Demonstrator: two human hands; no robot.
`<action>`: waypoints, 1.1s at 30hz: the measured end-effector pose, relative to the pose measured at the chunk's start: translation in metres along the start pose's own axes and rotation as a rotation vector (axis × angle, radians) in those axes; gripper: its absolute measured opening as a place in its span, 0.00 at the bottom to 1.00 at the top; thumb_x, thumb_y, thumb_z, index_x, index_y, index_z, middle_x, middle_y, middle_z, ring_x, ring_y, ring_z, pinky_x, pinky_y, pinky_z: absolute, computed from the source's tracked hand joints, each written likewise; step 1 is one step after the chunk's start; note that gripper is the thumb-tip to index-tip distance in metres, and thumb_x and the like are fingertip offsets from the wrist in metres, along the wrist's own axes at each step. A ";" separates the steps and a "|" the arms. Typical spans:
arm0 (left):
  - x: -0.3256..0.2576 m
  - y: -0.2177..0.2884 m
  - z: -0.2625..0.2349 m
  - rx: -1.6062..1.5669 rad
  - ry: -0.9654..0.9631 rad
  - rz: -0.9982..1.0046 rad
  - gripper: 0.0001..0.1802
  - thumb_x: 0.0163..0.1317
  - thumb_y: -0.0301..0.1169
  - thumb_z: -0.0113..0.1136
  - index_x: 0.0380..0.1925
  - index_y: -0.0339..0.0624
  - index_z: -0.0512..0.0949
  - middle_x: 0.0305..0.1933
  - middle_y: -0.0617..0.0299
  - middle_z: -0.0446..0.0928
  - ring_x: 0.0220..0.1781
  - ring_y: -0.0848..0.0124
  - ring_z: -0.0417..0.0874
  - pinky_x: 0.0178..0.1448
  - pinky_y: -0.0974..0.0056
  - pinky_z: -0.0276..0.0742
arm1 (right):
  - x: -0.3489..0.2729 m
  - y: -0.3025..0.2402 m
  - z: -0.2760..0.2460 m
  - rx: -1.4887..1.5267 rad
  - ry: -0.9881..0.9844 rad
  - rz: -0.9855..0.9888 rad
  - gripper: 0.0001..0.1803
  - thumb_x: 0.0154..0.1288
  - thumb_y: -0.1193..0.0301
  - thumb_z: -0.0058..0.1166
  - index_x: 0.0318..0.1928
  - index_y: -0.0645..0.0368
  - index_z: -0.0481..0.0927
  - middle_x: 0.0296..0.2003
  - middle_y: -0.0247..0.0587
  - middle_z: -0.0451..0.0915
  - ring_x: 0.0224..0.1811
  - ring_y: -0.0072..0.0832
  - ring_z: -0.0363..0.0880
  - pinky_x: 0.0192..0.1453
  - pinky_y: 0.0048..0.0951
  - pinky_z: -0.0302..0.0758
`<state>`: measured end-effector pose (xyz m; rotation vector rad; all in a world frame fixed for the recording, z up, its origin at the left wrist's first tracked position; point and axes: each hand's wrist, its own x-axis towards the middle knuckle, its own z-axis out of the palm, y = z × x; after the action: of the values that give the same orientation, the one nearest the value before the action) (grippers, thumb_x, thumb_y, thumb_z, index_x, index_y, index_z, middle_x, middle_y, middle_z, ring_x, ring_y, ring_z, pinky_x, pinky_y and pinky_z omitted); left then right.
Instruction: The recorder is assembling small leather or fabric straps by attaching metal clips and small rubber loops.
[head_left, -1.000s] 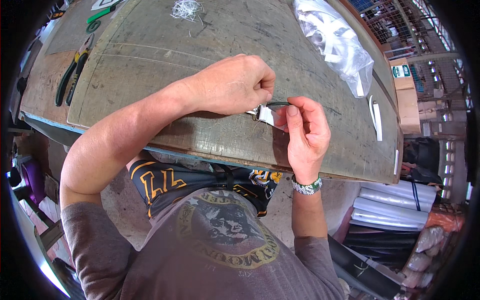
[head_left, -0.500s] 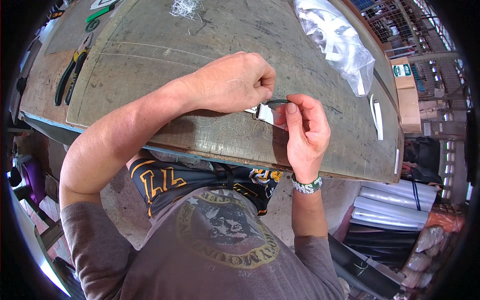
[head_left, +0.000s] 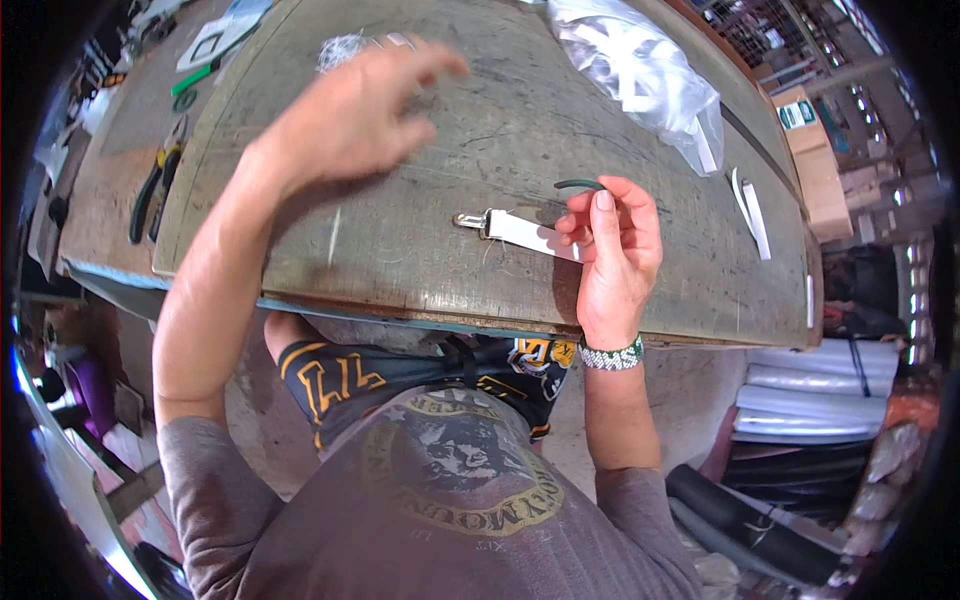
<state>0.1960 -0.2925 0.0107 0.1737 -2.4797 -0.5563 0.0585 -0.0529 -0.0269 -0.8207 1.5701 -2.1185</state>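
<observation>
My left hand (head_left: 350, 120) is raised over the left half of the table, blurred, its fingers apart and the thumb stretched out. It is nearest to a small pile of white thread scraps (head_left: 338, 52). In my right hand (head_left: 620, 235), thumb and forefinger pinch a thin, curved dark green piece (head_left: 575, 184) whose kind I cannot make out. Below that piece lies a white strap (head_left: 535, 236), flat on the table, with its right end running under my curled right fingers. A metal snap hook (head_left: 470, 221) is attached to the strap's left end, and loose thread shows beside it.
Pliers with dark handles (head_left: 150, 195) and a green-handled tool (head_left: 195, 80) lie at the left. A clear bag of white strips (head_left: 640, 70) rests at the far right, near loose white strips (head_left: 752, 215). The wooden table's front edge (head_left: 480, 325) runs close to my body.
My left hand has left the snap hook and moved left and away from me, its fingers spreading. My right hand stays by the strap, the green piece still pinched.
</observation>
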 end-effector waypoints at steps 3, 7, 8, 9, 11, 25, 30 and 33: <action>-0.007 0.039 0.008 -0.266 -0.334 0.160 0.19 0.50 0.28 0.72 0.44 0.40 0.81 0.44 0.57 0.80 0.50 0.57 0.80 0.51 0.58 0.78 | 0.002 0.006 -0.001 0.130 0.065 0.033 0.09 0.74 0.72 0.53 0.52 0.60 0.75 0.37 0.38 0.82 0.32 0.21 0.81 0.34 0.22 0.78; -0.011 0.046 0.032 -0.287 -0.345 0.243 0.10 0.54 0.27 0.70 0.36 0.39 0.82 0.37 0.57 0.78 0.41 0.56 0.80 0.46 0.56 0.75 | 0.006 0.006 -0.006 0.246 0.085 0.054 0.10 0.74 0.72 0.53 0.52 0.59 0.75 0.40 0.39 0.82 0.32 0.22 0.81 0.37 0.23 0.79; -0.011 0.044 0.034 -0.284 -0.353 0.240 0.08 0.55 0.26 0.69 0.35 0.38 0.81 0.35 0.57 0.78 0.39 0.55 0.80 0.45 0.55 0.75 | 0.006 0.005 -0.008 0.247 0.090 0.054 0.10 0.74 0.72 0.53 0.52 0.59 0.75 0.40 0.39 0.82 0.32 0.22 0.81 0.37 0.23 0.79; -0.010 0.041 0.036 -0.304 -0.355 0.241 0.06 0.58 0.26 0.66 0.35 0.36 0.80 0.33 0.56 0.78 0.37 0.55 0.79 0.43 0.56 0.74 | 0.006 0.005 -0.009 0.262 0.092 0.043 0.10 0.74 0.72 0.54 0.52 0.59 0.75 0.40 0.40 0.82 0.32 0.22 0.81 0.37 0.23 0.79; -0.007 0.041 0.037 -0.339 -0.377 0.206 0.06 0.58 0.26 0.65 0.34 0.36 0.80 0.33 0.56 0.78 0.37 0.56 0.79 0.42 0.56 0.74 | 0.004 0.005 -0.011 0.274 0.087 0.042 0.10 0.74 0.72 0.54 0.52 0.60 0.75 0.40 0.40 0.82 0.32 0.23 0.81 0.37 0.24 0.79; -0.007 0.032 0.039 -0.457 -0.424 0.042 0.06 0.59 0.27 0.60 0.31 0.34 0.77 0.31 0.53 0.77 0.34 0.59 0.79 0.37 0.58 0.73 | -0.021 -0.001 -0.001 -0.168 -0.214 -0.052 0.09 0.74 0.77 0.52 0.51 0.66 0.76 0.38 0.39 0.83 0.38 0.19 0.81 0.44 0.19 0.77; -0.006 0.033 0.039 -0.458 -0.448 -0.001 0.08 0.59 0.28 0.60 0.30 0.33 0.76 0.30 0.51 0.77 0.34 0.58 0.79 0.38 0.57 0.73 | -0.020 -0.001 0.002 -0.270 -0.234 -0.060 0.09 0.73 0.77 0.53 0.51 0.66 0.77 0.38 0.37 0.83 0.37 0.18 0.80 0.44 0.19 0.77; -0.006 0.032 0.039 -0.469 -0.435 0.002 0.08 0.59 0.29 0.61 0.30 0.33 0.76 0.29 0.50 0.76 0.33 0.58 0.79 0.37 0.57 0.73 | -0.020 -0.003 0.005 -0.323 -0.226 -0.064 0.08 0.73 0.77 0.54 0.50 0.66 0.78 0.37 0.37 0.82 0.37 0.18 0.80 0.43 0.19 0.77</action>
<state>0.1788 -0.2478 -0.0080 -0.1519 -2.6640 -1.2654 0.0768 -0.0437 -0.0277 -1.1849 1.8047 -1.7603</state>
